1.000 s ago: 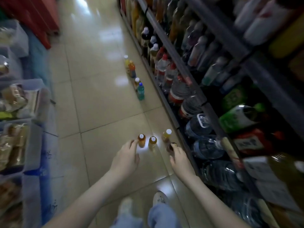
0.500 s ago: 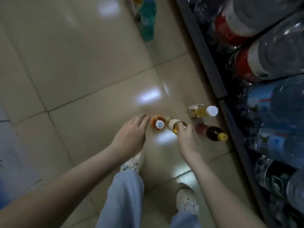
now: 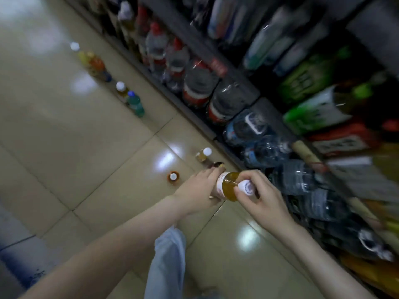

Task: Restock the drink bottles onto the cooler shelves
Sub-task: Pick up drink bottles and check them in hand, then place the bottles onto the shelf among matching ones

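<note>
Both hands hold one small amber drink bottle (image 3: 229,186) with a white cap, lifted off the floor and tilted. My left hand (image 3: 199,190) wraps its lower body. My right hand (image 3: 258,196) grips the cap end. On the tiled floor stand an orange bottle (image 3: 173,177), a yellow bottle with a white cap (image 3: 203,154) and a dark bottle (image 3: 217,165) partly hidden behind my left fingers. The cooler shelves (image 3: 233,80) run along the right, packed with large water bottles.
Farther along the floor stand a green bottle (image 3: 135,104), a white-capped one (image 3: 121,88) and several orange and yellow ones (image 3: 95,64). My leg in light trousers (image 3: 167,262) is below my hands. A blue edge (image 3: 19,255) sits at the lower left.
My right hand has lifted the amber bottle off the floor, and my left hand has moved over to grip its body. The view has swung up toward the shelves.
</note>
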{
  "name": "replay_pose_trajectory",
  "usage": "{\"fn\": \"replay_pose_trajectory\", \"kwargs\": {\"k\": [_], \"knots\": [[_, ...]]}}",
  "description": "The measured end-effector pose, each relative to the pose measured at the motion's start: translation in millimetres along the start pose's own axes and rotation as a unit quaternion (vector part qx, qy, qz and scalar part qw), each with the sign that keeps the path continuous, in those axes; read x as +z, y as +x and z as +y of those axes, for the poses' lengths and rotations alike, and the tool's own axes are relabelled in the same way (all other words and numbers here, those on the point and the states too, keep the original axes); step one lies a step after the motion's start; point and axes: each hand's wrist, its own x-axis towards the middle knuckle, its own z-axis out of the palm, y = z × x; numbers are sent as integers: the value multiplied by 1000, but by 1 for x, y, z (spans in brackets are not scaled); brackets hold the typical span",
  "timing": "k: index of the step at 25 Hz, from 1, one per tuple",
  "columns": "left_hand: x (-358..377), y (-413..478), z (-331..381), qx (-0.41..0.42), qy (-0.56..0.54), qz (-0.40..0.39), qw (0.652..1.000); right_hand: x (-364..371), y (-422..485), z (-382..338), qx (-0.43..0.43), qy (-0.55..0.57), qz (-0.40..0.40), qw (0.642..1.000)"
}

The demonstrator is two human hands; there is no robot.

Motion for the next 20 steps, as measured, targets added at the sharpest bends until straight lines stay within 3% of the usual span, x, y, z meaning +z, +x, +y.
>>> {"fn": "replay_pose_trajectory", "kwargs": {"k": [6,10,14,20], "knots": [[-53,-69,225,66,-64,87,992,-173,-152,-59,-32,132,189,973],[-19,-113,395,133,-98,55,985,-250,-276,-38,22,197,209,957],[31,-154,559,238,-66,11,969,-334,-408,-20,41,216,329,918],[84,-168,703,350,-21,-79,933,-415,-530,16,42,197,457,866]]}}
